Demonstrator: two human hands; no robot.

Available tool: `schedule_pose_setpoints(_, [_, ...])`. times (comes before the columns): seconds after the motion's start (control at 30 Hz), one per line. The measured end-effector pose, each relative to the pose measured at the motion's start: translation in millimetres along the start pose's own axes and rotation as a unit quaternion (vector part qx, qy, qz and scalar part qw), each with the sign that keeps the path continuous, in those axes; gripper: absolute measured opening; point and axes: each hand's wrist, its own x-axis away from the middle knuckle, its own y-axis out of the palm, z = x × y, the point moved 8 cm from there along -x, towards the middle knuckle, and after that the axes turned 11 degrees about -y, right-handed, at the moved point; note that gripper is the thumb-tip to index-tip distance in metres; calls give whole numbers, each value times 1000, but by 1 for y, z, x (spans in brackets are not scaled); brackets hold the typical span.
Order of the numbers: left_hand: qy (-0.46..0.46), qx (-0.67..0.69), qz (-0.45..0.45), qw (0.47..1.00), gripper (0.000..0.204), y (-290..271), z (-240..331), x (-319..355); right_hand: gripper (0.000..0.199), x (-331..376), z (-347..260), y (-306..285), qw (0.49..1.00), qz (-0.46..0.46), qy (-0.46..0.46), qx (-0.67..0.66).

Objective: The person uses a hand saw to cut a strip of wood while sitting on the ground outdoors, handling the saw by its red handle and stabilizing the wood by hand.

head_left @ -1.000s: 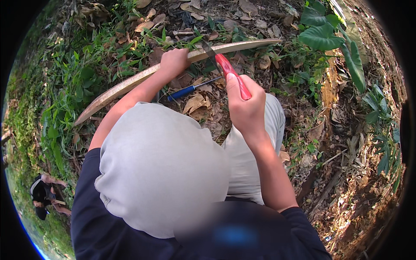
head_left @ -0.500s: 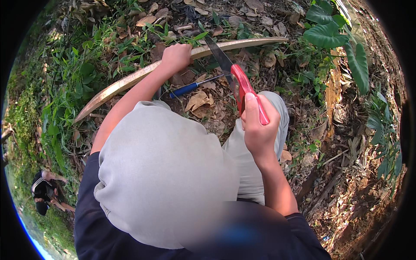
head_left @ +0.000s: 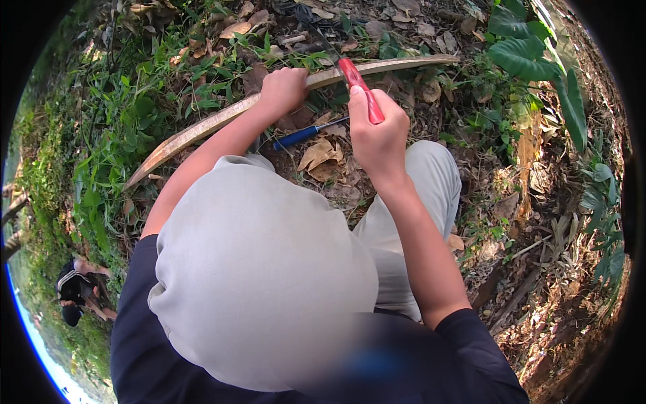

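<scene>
A long, pale, curved strip of wood or bamboo [head_left: 202, 128] lies across the ground ahead of me. My left hand [head_left: 282, 91] grips it near its middle. My right hand [head_left: 378, 128] is closed around the red handle of a saw [head_left: 360, 91], whose dark blade [head_left: 321, 37] reaches up across the strip. A blue-handled tool [head_left: 306, 133] lies on the dry leaves between my hands, just below the strip.
My knees in light grey trousers [head_left: 431, 182] are bent below the hands. Grass [head_left: 121, 114] grows on the left, dry leaves and sticks cover the ground, and large green leaves [head_left: 531, 57] stand at the upper right. Another person [head_left: 77, 289] crouches at the far lower left.
My right hand has pushed the red-handled saw forward and up across the strip after drawing it back toward me. My left hand kept its grip on the strip.
</scene>
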Motion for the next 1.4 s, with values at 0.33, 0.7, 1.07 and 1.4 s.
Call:
schedule_pose_setpoints(0.33, [-22, 7, -79, 997, 34, 0, -8, -9, 24, 51, -4, -49, 994, 20, 42, -99])
schedule_pose_setpoints(0.7, [-5, 20, -63, 998, 40, -4, -4, -4, 22, 86, 11, -70, 993, -7, 77, -89])
schedule_pose_setpoints(1.07, [-11, 19, -68, 997, 40, -3, -7, -4, 20, 114, -16, -91, 997, -37, 61, -39])
schedule_pose_setpoints(1.4, [-24, 34, -48, 998, 37, -1, -12, -6, 22, 79, -10, -61, 999, -31, 13, -13])
